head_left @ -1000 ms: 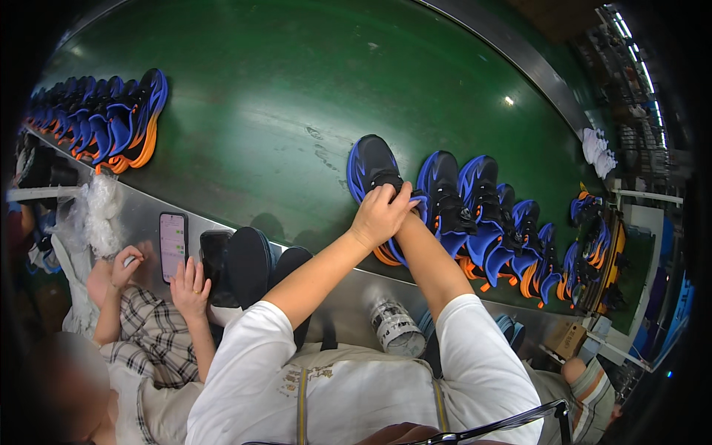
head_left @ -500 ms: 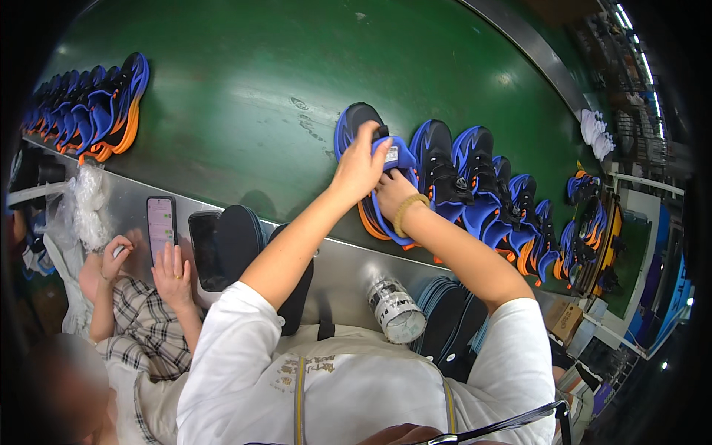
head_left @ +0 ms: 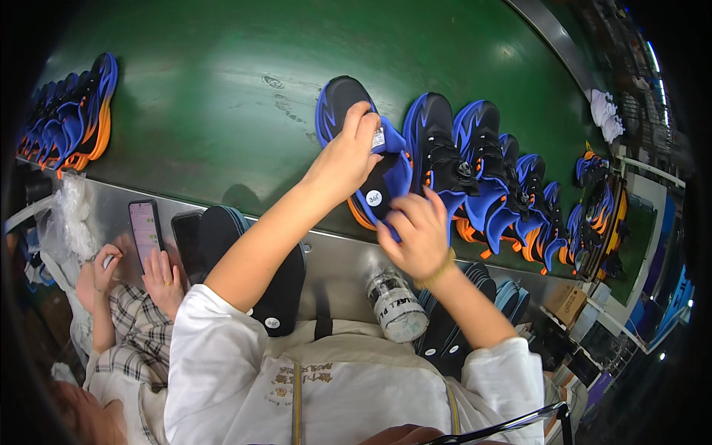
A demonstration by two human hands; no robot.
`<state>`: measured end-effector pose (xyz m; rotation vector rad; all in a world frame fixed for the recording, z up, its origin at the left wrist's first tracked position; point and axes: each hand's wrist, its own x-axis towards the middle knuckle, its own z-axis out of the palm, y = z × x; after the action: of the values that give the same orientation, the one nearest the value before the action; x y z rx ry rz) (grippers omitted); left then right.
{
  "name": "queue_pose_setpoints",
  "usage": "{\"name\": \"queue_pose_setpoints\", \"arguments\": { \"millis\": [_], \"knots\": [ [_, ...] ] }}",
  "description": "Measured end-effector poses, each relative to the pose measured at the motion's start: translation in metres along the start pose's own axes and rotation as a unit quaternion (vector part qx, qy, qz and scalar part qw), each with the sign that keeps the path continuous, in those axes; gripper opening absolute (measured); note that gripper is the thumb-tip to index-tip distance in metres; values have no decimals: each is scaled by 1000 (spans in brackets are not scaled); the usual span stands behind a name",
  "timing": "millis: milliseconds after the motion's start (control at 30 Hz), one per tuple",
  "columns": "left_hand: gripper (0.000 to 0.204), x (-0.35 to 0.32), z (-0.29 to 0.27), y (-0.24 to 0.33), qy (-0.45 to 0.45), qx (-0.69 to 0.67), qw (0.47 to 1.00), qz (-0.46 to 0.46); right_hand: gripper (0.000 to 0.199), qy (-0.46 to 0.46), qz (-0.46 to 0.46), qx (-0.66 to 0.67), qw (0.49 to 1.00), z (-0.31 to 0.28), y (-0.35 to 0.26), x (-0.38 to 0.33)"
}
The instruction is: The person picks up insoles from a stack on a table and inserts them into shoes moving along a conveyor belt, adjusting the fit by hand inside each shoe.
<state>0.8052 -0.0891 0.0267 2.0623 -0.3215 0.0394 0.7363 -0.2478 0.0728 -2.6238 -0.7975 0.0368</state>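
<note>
A black, blue and orange sports shoe (head_left: 343, 95) lies on the green table, toe pointing away from me. My left hand (head_left: 347, 152) is closed on its tongue and pulls the opening wide. Inside sits a black insole (head_left: 387, 178) with a round white label at the heel. My right hand (head_left: 419, 231), wearing a yellowish band at the wrist, has its fingers curled at the shoe's heel collar, thumb on the near side. Just to the right stands another matching shoe (head_left: 430, 122).
A row of like shoes (head_left: 486, 141) runs right; more shoes (head_left: 89, 111) stand far left. Stacked insoles (head_left: 285, 278) and a wrapped jar (head_left: 397, 308) sit along the metal edge (head_left: 334, 259). At left, another person's hand (head_left: 162, 282) touches a phone (head_left: 146, 226).
My right hand has come out of the shoe's opening to its heel, uncovering the insole and label. My left hand still holds the tongue. The whole view has shifted slightly.
</note>
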Motion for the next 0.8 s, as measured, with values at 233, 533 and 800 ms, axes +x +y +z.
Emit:
{"name": "queue_pose_setpoints", "arguments": {
  "millis": [233,533,800],
  "knots": [
    [20,-36,-11,17,84,29,990,107,21,12,87,73,993,4,-15,-60],
    [10,23,-91,-3,112,281,944,128,38,98,83,150,980,-25,-25,-64],
    [9,27,-97,25,165,-408,897,-32,55,-19,566,-68,822,-51,26,-290]
  ]
}}
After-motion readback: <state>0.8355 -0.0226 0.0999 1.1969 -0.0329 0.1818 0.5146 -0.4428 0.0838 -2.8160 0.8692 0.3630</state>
